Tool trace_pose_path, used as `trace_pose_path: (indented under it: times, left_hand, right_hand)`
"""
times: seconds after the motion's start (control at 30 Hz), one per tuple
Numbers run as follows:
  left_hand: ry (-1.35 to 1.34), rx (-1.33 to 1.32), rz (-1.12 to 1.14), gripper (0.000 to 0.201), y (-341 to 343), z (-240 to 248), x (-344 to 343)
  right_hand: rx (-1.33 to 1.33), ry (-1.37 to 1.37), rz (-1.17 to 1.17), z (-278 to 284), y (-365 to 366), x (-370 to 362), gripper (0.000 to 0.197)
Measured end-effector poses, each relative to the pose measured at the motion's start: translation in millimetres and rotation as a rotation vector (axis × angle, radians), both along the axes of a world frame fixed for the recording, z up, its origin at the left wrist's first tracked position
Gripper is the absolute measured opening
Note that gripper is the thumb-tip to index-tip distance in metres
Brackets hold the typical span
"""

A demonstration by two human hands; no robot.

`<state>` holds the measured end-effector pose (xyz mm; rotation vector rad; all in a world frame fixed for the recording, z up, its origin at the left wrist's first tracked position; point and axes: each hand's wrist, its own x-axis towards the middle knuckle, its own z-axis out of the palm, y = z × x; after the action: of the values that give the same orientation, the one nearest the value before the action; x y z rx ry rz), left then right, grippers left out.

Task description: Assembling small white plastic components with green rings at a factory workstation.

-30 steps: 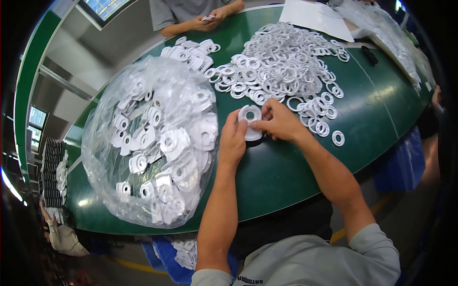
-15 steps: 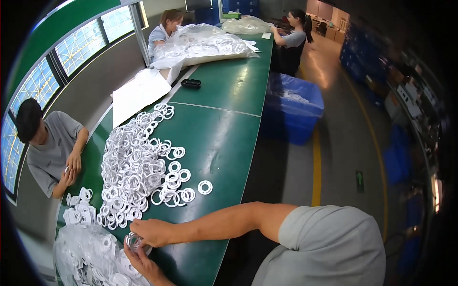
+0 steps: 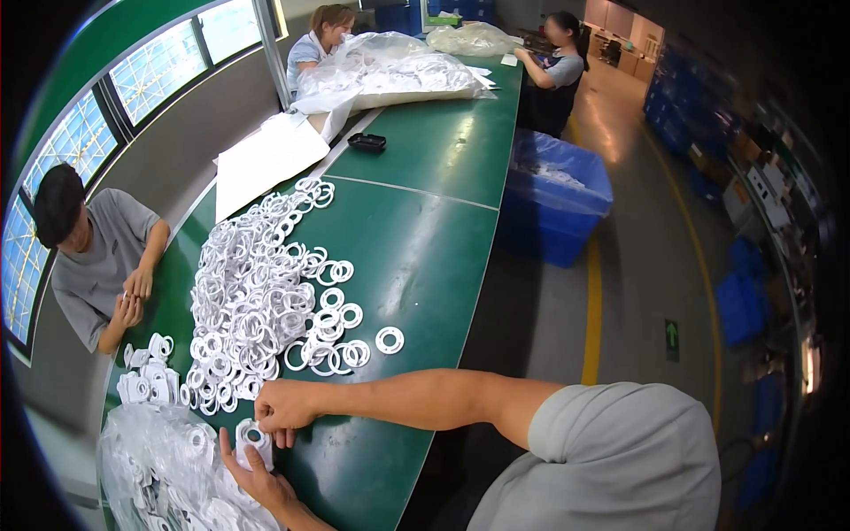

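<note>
My left hand [image 3: 257,478] cups a small stack of white rings [image 3: 252,438] from below, near the green table's front edge. My right hand [image 3: 283,407] comes in from the right and pinches the top of the same stack. A large heap of loose white rings [image 3: 257,292] lies just beyond my hands. A clear plastic bag full of white rings [image 3: 168,478] sits at the lower left, touching my left hand.
A person in a grey shirt [image 3: 97,257] sits at the table's left side. Two more people work at the far end by clear bags [image 3: 390,71]. White sheets [image 3: 266,159] and a small black tray [image 3: 367,142] lie on the table [image 3: 416,239]. Blue bins [image 3: 558,195] stand right.
The view has swung from looking down at the bag and heap to looking right along the table. My hands stay together on the stack of rings.
</note>
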<state>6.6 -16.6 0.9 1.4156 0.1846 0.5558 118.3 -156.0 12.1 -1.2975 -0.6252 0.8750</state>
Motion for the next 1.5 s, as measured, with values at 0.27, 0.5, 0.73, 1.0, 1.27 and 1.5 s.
trace_pose_path:
  times: [0.27,0.5,0.73,1.0,1.27,1.5]
  left_hand:
    - [0.113,-0.006,-0.048,0.065,5,5,-7]
    - [0.124,-0.080,0.006,0.068,5,4,-1]
    - [0.040,-0.151,0.089,0.066,3,1,4]
    - [0.089,0.165,-0.139,0.031,23,-9,-10]
    - [0.135,-0.046,-0.033,0.017,22,-22,1]
    - [0.266,-0.059,-0.303,0.013,-6,-83,67]
  right_hand:
    - [-0.118,-0.253,-0.117,2,14,-8,0.014]
    - [-0.091,-0.149,-0.116,-11,12,0,0.021]
    - [-0.155,-0.047,-0.048,-2,9,1,0.021]
    - [0.172,-0.419,0.089,-35,35,-7,0.023]
    - [0.000,-0.682,-0.009,-4,32,-10,0.045]
    - [-0.037,-0.304,0.064,-16,48,-22,0.028]
